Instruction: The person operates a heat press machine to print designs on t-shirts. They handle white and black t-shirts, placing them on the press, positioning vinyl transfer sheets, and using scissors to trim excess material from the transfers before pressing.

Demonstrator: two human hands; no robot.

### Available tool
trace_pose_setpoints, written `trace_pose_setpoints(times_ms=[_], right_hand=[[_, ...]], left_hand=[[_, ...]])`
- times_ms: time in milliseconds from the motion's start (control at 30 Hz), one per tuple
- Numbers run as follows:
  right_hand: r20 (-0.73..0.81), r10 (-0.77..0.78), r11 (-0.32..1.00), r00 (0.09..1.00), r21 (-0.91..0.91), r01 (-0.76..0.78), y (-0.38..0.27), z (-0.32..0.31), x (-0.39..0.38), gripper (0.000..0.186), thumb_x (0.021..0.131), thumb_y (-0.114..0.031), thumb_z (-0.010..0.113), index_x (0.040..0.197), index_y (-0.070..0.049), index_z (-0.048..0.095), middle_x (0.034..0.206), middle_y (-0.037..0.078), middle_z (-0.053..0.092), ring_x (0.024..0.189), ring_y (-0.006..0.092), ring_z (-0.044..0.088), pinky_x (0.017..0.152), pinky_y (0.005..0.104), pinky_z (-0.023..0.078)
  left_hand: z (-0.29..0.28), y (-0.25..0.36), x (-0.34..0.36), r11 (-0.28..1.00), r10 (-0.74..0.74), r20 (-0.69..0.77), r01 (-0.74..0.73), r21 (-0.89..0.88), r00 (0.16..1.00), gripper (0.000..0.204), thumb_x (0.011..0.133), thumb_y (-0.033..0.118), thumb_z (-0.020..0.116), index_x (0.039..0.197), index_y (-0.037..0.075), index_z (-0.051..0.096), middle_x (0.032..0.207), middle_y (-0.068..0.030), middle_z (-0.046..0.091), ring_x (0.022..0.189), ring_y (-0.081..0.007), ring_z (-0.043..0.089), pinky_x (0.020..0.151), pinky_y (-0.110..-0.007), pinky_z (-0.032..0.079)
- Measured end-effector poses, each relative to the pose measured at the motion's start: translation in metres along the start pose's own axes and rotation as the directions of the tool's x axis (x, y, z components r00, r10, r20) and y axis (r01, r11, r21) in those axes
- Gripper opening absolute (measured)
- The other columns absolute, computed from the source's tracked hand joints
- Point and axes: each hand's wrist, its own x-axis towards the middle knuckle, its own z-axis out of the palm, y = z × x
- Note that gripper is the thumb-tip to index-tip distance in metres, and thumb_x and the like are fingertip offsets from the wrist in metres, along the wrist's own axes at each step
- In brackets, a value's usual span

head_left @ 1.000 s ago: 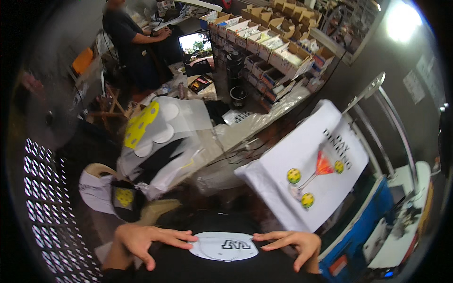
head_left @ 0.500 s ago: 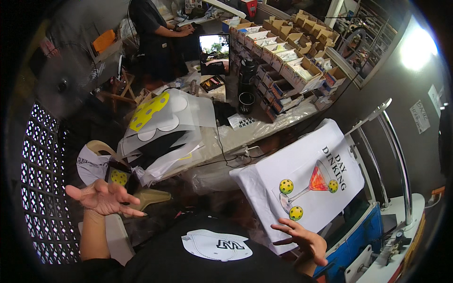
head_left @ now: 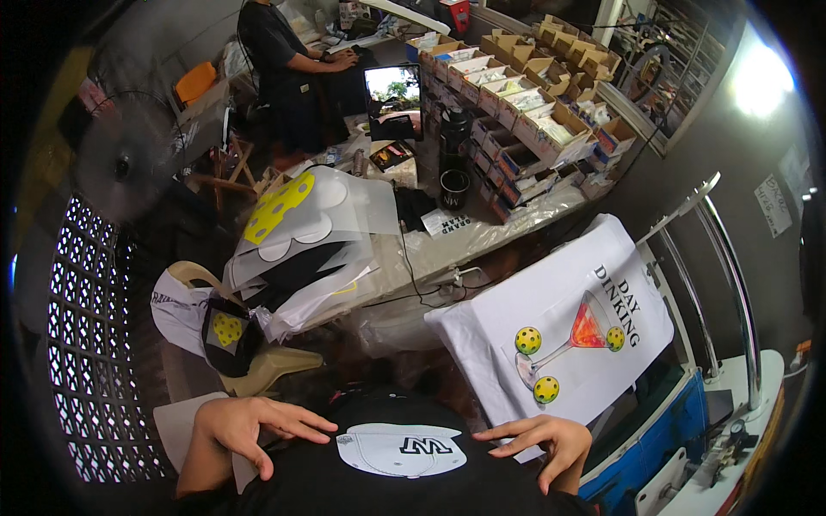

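My left hand (head_left: 258,428) hovers in front of my chest with its fingers spread, holding nothing. On the other side, my right hand (head_left: 544,444) is also open and empty, its fingers pointing inward. Between them shows the white cap print on my black shirt (head_left: 403,449). Just beyond my right hand, a white T-shirt (head_left: 482,344) lies spread over the heat press, bearing a printed cocktail glass (head_left: 588,323) with yellow-green perforated balls around it. A dark cap (head_left: 231,357) with a yellow ball patch sits on a beige chair (head_left: 284,363) past my left hand.
A table (head_left: 430,268) holds printed transfer sheets (head_left: 344,215), a black mug (head_left: 453,187), a tablet-like screen (head_left: 393,99) and stacked cardboard boxes (head_left: 551,133). Chrome bars of the press (head_left: 731,275) rise at right. A fan (head_left: 122,163) stands left; a co-worker (head_left: 288,77) stands at the back.
My left hand has come down and inward toward my chest. The right hand has turned and its fingers now point inward. The view has shifted slightly.
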Motion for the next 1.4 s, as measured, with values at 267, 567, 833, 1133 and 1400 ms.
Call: trace_pose_setpoints(times_ms=[267,567,833,1133,1400], right_hand=[[-0.609,-0.570,0.606,0.551,0.141,0.783,-0.032,0.011,-0.035,0.090,0.087,-0.068,0.060,0.154,-0.014,0.035,0.162,0.023,0.019,0.142,0.0476,0.033,0.081,0.0719,0.051],[-0.687,-0.575,0.499,-0.444,0.135,-0.856,0.054,0.033,-0.079,0.038,0.095,-0.019,0.067,0.123,0.005,0.059,0.140,0.024,0.051,0.125,0.0354,0.051,0.110,0.0414,0.038],[-0.800,0.556,0.602,-0.225,0.202,0.772,0.182,0.136,-0.130,0.064,0.099,-0.054,0.052,0.137,-0.002,0.051,0.140,0.021,0.052,0.126,0.0317,0.054,0.106,0.0458,0.044],[-0.689,0.425,0.901,-0.587,0.259,0.348,0.198,0.181,-0.153,0.051,0.088,-0.040,0.073,0.116,0.002,0.068,0.114,0.027,0.068,0.098,0.0351,0.069,0.076,0.0451,0.056],[-0.828,-0.263,0.940,-0.495,-0.105,-0.324,-0.059,0.036,-0.122,0.044,0.090,-0.034,0.069,0.116,0.001,0.067,0.113,0.020,0.068,0.100,0.0293,0.068,0.085,0.0414,0.054]], left_hand=[[-0.041,-0.015,-0.065,0.515,0.662,-0.317,-0.720,-0.465,0.679,0.101,0.083,0.053,0.075,0.160,0.028,0.015,0.167,-0.0136,0.003,0.135,-0.0567,0.035,0.087,-0.084,0.039],[-0.126,-0.148,0.136,0.898,0.068,-0.594,-0.308,-0.314,0.802,0.078,0.094,0.054,0.057,0.150,0.003,0.036,0.147,-0.0186,0.045,0.130,-0.0414,0.051,0.110,-0.055,0.039],[-0.163,-0.209,0.331,0.827,-0.358,-0.431,0.067,-0.558,0.828,0.057,0.094,0.042,0.067,0.138,0.007,0.052,0.133,-0.0089,0.057,0.109,-0.0235,0.062,0.095,-0.040,0.049],[-0.178,-0.160,0.276,0.973,-0.187,-0.366,0.121,-0.195,0.912,0.017,0.093,0.024,0.072,0.095,0.009,0.068,0.087,0.0019,0.064,0.080,-0.0110,0.063,0.073,-0.029,0.054],[-0.074,-0.083,0.232,0.419,0.534,-0.378,-0.625,-0.658,0.756,0.012,0.098,0.020,0.064,0.107,0.012,0.064,0.101,-0.0012,0.066,0.098,-0.0160,0.064,0.087,-0.036,0.051]])
